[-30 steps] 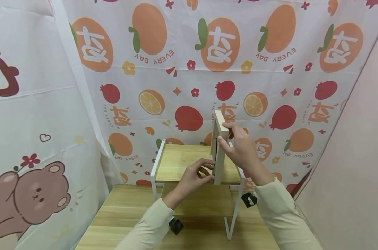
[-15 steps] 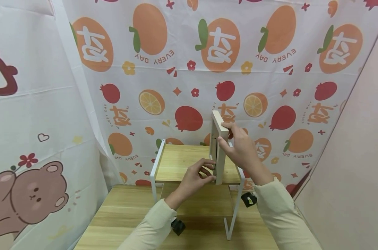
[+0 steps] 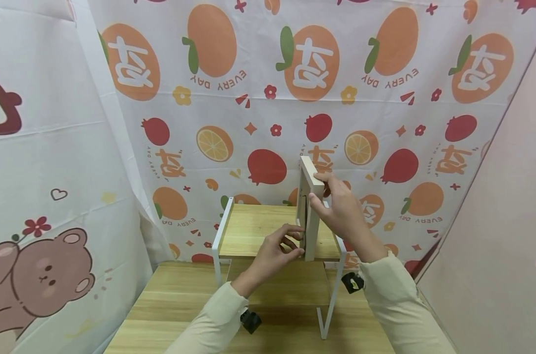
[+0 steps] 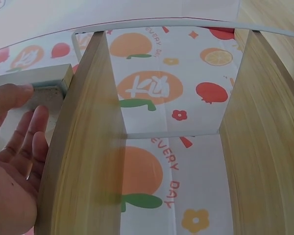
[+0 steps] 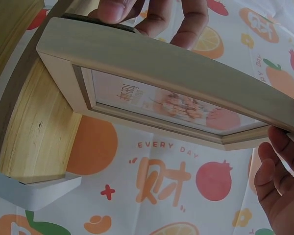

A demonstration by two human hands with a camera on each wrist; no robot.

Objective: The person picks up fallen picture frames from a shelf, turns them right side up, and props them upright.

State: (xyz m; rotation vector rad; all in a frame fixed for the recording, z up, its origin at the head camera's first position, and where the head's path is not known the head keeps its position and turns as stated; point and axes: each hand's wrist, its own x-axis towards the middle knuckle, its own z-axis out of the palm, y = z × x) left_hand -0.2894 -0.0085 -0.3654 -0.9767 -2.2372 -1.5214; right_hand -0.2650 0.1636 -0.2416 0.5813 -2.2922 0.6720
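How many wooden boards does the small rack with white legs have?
2: the top board, under the picture frame, and the lower board, between it and the table. The left wrist view also shows two, so none seems hidden.

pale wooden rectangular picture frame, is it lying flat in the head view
No, the pale wooden picture frame stands upright on edge, with the right hand gripping its upper corner.

Picture frame (image 3: 312,221) — front hidden in head view, sleeves (image 3: 212,314) cropped
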